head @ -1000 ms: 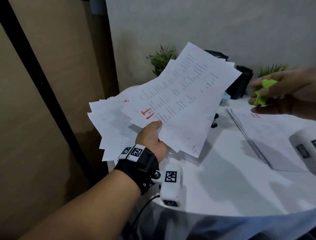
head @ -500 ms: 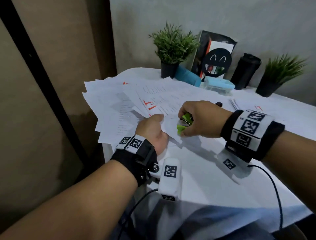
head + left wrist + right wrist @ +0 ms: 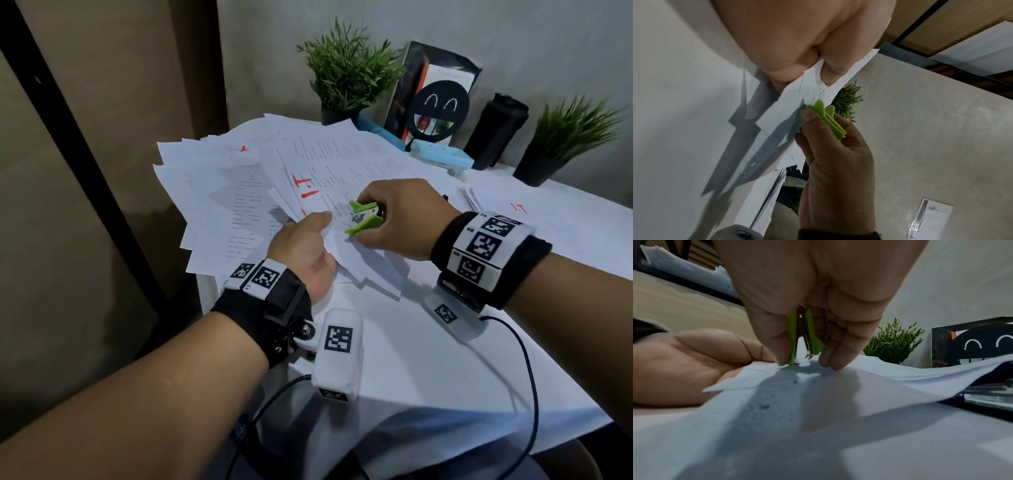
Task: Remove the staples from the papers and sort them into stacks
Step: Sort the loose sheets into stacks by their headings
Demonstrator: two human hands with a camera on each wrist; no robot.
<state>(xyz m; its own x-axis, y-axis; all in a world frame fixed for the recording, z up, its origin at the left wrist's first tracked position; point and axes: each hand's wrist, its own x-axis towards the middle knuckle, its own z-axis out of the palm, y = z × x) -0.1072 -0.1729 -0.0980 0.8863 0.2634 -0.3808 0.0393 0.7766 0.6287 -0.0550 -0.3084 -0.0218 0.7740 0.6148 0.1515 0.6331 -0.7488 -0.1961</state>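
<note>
A stapled bundle of printed papers (image 3: 342, 161) with a red mark lies tilted over the white table (image 3: 394, 359). My left hand (image 3: 308, 240) pinches its near corner, thumb on top (image 3: 830, 71). My right hand (image 3: 387, 219) grips a green staple remover (image 3: 363, 219) whose metal claws point down onto that corner (image 3: 807, 353), right beside my left thumb. In the left wrist view the green staple remover (image 3: 828, 120) sits against the sheet's edge. The staple itself is too small to see.
A loose fan of papers (image 3: 219, 205) overhangs the table's left edge. Another paper stack (image 3: 531, 219) lies at the right. At the back stand two potted plants (image 3: 349, 72), a blue stapler (image 3: 442, 159), a smiley sign (image 3: 442, 109) and a black tumbler (image 3: 496, 130).
The bundle has come down from the air onto the table. My right hand has brought the staple remover from the far right to the corner my left hand holds.
</note>
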